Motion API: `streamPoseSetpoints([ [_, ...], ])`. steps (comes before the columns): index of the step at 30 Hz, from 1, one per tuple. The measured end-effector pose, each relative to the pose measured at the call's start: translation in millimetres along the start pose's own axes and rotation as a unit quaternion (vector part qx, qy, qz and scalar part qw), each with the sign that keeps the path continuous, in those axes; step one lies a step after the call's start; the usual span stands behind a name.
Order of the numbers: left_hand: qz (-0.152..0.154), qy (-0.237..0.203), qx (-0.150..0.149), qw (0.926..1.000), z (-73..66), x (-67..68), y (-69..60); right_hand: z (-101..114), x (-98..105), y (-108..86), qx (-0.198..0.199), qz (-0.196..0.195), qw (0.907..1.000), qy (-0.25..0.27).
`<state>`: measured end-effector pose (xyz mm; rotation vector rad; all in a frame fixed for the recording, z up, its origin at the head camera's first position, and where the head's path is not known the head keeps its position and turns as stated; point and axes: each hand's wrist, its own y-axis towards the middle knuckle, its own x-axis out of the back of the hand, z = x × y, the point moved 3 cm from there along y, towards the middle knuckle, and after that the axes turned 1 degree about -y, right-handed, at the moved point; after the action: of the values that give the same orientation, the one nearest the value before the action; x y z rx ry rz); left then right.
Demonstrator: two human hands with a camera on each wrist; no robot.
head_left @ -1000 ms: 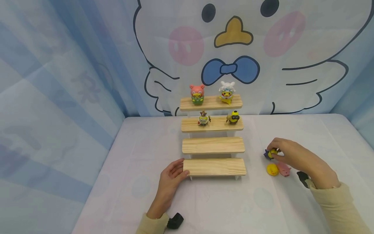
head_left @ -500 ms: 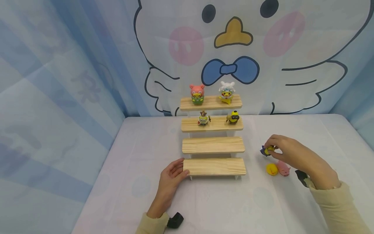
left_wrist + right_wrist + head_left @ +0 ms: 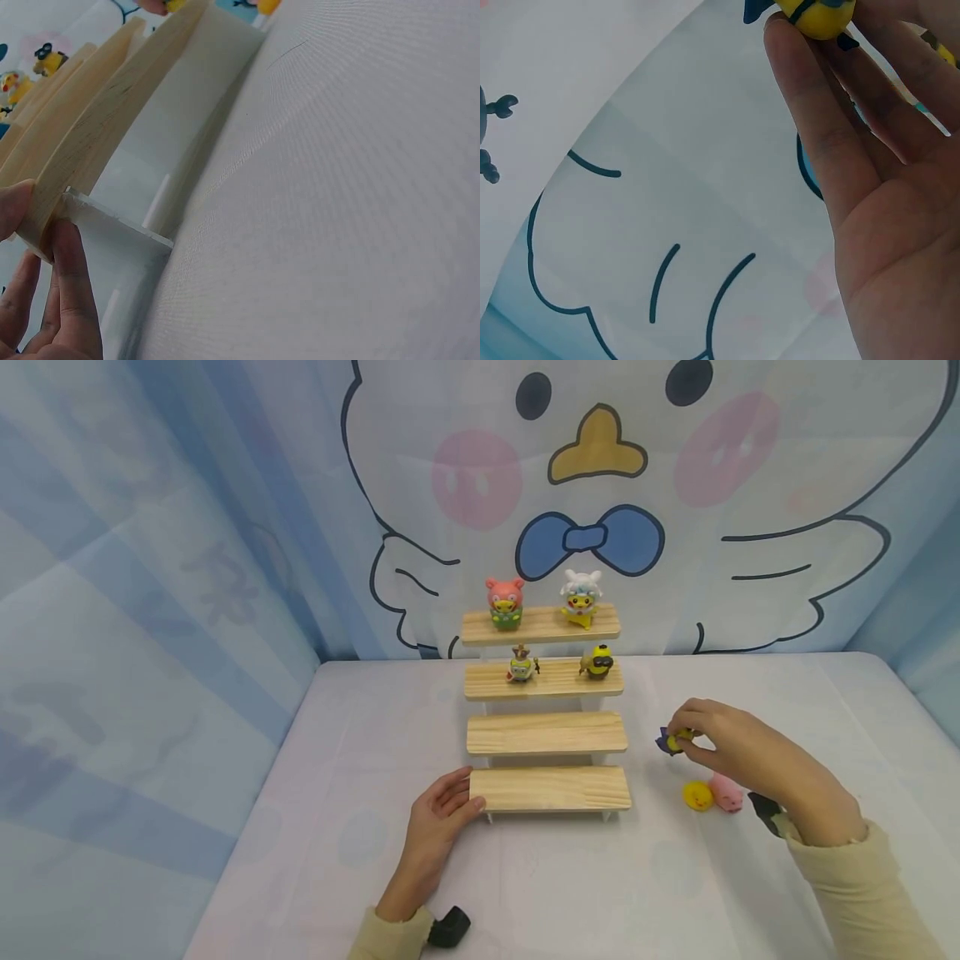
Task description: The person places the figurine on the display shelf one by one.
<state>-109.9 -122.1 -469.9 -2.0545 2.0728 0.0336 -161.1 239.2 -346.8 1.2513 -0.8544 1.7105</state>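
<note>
A stepped display stand has light wooden shelves [image 3: 547,788] on clear supports. My left hand [image 3: 437,827] grips the left end of its lowest shelf; in the left wrist view the thumb [image 3: 13,208] lies on one face and the fingers [image 3: 75,292] on the other. To the right of the stand, above the tablecloth, my right hand [image 3: 738,752] pinches a small yellow and dark blue figurine [image 3: 825,16] between thumb and fingertips. Near that hand lie a round yellow toy [image 3: 698,796] and a pink toy [image 3: 726,793], side by side.
On the top shelf stand a pink-hooded figurine [image 3: 506,605] and a white-hooded one [image 3: 581,599]. One shelf lower are a crowned figurine [image 3: 522,666] and a yellow one with dark goggles [image 3: 597,663]. A printed curtain [image 3: 420,460] hangs behind the table.
My right hand has carried the yellow and dark blue figurine leftward and slightly away, toward the stand. The left hand keeps its grip on the lowest shelf.
</note>
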Motion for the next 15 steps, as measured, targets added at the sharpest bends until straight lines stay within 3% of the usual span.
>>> streamPoseSetpoints([
  [15, -0.001, -0.005, 0.003, 1.0000, -1.1, -0.7, -0.5, 15.4, 9.6, 0.8, 0.026, -0.023, 0.9994, -0.007],
])
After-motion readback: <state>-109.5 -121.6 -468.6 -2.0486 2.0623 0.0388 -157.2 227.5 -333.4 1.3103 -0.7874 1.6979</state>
